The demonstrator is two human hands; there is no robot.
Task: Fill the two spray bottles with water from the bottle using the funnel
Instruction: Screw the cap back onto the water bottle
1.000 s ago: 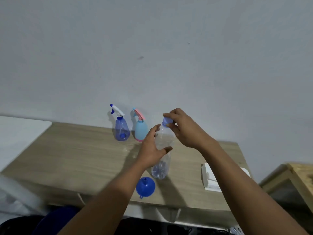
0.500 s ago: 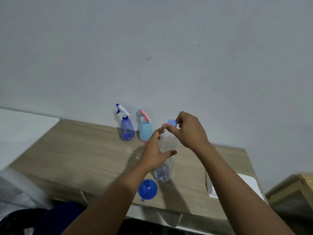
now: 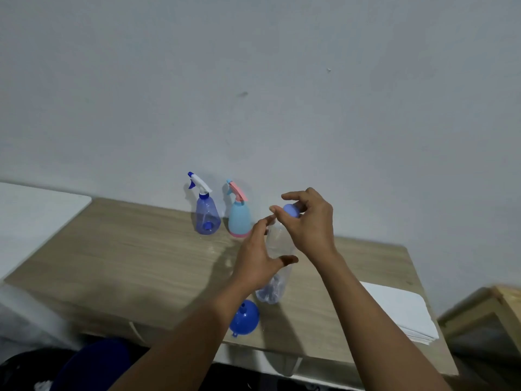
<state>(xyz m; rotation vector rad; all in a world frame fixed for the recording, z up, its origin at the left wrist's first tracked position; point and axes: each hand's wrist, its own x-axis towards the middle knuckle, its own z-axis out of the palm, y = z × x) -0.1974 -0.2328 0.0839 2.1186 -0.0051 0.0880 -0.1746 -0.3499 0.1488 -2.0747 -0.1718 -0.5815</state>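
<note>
At the near edge of the wooden table (image 3: 118, 258) a blue funnel (image 3: 244, 317) lies with its spout pointing away, part of it hidden behind the left forearm. To the right, a stack of white paper (image 3: 400, 311) sits at the table's right end. Just beyond the funnel stands the clear water bottle (image 3: 275, 275), upright on the tabletop; the left hand (image 3: 260, 261) wraps its middle, thumb and fingers curled around it. The right hand (image 3: 308, 221) pinches the blue cap (image 3: 291, 210) between thumb and fingertips above the bottle's neck; whether the cap is seated on the neck or lifted clear is hard to tell, since the fingers cover the join. How much water the bottle holds cannot be made out.

Farther back, near the wall, two spray bottles stand side by side: a translucent blue spray bottle (image 3: 207, 218) with a white trigger, and just right of it a light blue spray bottle (image 3: 239, 221) with a pink trigger. A plain grey wall (image 3: 253, 94) fills the upper view. A white surface (image 3: 31, 218) lies at the left, a wooden frame (image 3: 490, 309) at the right edge, cut off.
</note>
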